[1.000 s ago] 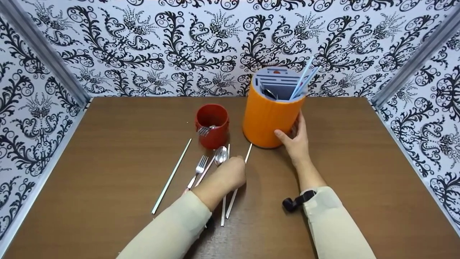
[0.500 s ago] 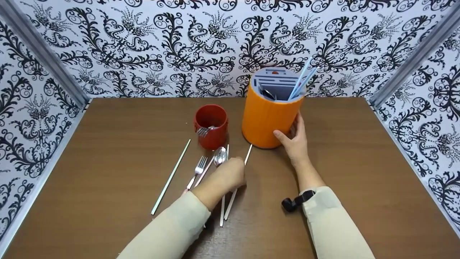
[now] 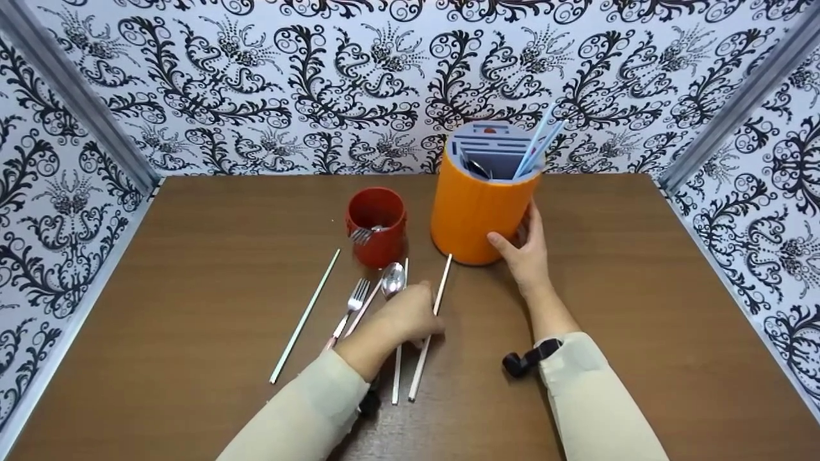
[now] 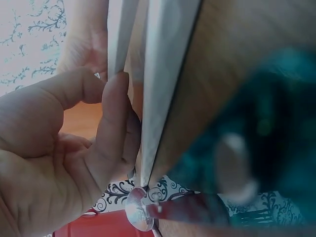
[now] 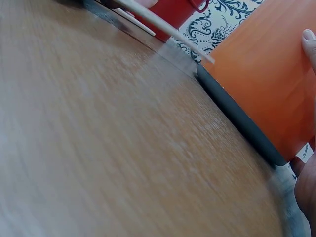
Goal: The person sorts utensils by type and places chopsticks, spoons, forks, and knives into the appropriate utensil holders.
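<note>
My left hand (image 3: 407,315) pinches a pale chopstick (image 3: 419,371) between thumb and fingers; the left wrist view shows the pinch on the chopstick (image 4: 121,37). Another pale chopstick (image 3: 396,378) lies beneath that hand, and a spoon (image 3: 393,280) lies close by, its handle hidden by the hand and arm. My right hand (image 3: 528,256) holds the lower right side of an upright orange utensil holder (image 3: 477,221), thumb in front. Blue chopsticks (image 3: 538,144) and dark-looking cutlery stand in the holder. The held chopstick's far end appears near the holder's base in the right wrist view.
A red cup (image 3: 384,246) with a fork and other cutlery inside stands left of the holder. Left of my left hand lie a fork (image 3: 357,298), a pink stick (image 3: 364,314) and a pale green chopstick (image 3: 306,317). A patterned wall borders the wooden table (image 3: 211,256).
The pale chopstick in my left hand has lifted and shifted slightly to the right, with the left fingers changing position. My right hand and the orange holder stay in place.
</note>
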Demonstrator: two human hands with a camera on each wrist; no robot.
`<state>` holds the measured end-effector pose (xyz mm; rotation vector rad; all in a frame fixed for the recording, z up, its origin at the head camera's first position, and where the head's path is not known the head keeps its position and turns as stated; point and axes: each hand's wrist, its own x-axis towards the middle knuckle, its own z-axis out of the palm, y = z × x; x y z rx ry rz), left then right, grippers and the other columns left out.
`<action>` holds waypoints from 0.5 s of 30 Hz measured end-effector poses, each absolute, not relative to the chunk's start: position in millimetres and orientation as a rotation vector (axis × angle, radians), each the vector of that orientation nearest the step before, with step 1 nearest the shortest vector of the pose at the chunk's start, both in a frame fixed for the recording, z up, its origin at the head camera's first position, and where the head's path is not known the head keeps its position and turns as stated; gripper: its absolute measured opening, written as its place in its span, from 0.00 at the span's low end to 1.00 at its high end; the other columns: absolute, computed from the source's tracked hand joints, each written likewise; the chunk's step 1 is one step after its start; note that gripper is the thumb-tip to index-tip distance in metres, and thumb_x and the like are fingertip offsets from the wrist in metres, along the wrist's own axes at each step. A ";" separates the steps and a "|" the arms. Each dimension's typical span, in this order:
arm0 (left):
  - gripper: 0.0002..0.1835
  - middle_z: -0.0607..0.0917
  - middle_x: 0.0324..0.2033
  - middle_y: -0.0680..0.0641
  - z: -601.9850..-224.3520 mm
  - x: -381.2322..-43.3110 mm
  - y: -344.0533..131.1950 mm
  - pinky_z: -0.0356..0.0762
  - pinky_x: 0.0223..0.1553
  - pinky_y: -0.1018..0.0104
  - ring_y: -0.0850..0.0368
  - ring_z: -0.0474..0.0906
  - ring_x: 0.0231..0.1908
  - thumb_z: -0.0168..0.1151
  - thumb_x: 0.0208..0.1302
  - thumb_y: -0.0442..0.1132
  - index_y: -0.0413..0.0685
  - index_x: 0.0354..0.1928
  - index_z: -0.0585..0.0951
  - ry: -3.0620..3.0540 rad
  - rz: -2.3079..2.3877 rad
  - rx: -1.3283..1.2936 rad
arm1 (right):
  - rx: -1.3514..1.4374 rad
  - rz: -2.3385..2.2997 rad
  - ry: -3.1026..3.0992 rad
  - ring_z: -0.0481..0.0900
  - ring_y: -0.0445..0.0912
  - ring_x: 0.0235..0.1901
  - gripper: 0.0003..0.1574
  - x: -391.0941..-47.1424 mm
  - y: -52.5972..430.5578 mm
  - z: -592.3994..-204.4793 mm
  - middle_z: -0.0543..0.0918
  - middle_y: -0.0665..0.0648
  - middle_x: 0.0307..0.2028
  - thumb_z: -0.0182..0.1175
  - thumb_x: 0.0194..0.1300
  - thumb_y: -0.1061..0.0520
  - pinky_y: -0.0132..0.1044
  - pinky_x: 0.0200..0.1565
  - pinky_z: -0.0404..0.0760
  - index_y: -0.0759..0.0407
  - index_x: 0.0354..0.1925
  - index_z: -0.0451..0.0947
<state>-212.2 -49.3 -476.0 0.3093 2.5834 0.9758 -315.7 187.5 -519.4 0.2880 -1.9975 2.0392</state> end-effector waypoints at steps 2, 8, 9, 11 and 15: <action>0.18 0.79 0.23 0.49 -475.9 -211.5 -49.2 0.77 0.13 0.68 0.62 0.76 0.10 0.69 0.55 0.33 0.40 0.44 0.72 2.559 1.043 0.285 | 0.284 2.034 -2.002 0.64 0.50 0.75 0.64 -315.7 187.5 -519.2 0.61 0.51 0.79 0.75 0.61 0.53 0.49 0.79 0.60 0.48 0.83 0.48; 0.17 0.80 0.26 0.47 -468.5 -208.1 -47.1 0.81 0.17 0.65 0.58 0.80 0.13 0.68 0.59 0.35 0.43 0.44 0.70 2.501 1.194 0.240 | 0.281 2.043 -2.002 0.64 0.49 0.75 0.62 -316.3 187.4 -519.1 0.61 0.53 0.79 0.73 0.63 0.58 0.48 0.78 0.62 0.50 0.83 0.47; 0.16 0.80 0.26 0.47 -466.8 -207.3 -46.6 0.82 0.18 0.65 0.58 0.80 0.14 0.68 0.60 0.35 0.43 0.44 0.70 2.499 1.210 0.237 | 0.284 2.049 -2.000 0.64 0.50 0.75 0.62 -316.8 187.6 -519.4 0.61 0.54 0.79 0.72 0.63 0.59 0.48 0.78 0.62 0.51 0.83 0.47; 0.16 0.80 0.26 0.48 -464.0 -206.1 -45.1 0.81 0.19 0.65 0.58 0.80 0.14 0.67 0.62 0.35 0.43 0.45 0.70 2.492 1.248 0.230 | 0.288 2.060 -1.996 0.63 0.52 0.75 0.62 -317.5 187.9 -520.0 0.60 0.56 0.80 0.71 0.63 0.60 0.49 0.78 0.61 0.53 0.83 0.46; 0.15 0.81 0.25 0.48 -460.8 -204.7 -42.1 0.79 0.19 0.67 0.59 0.77 0.14 0.66 0.62 0.35 0.43 0.45 0.70 2.484 1.330 0.215 | 0.283 2.068 -1.999 0.62 0.56 0.76 0.63 -317.4 188.4 -519.9 0.57 0.61 0.81 0.71 0.63 0.62 0.53 0.79 0.59 0.58 0.83 0.43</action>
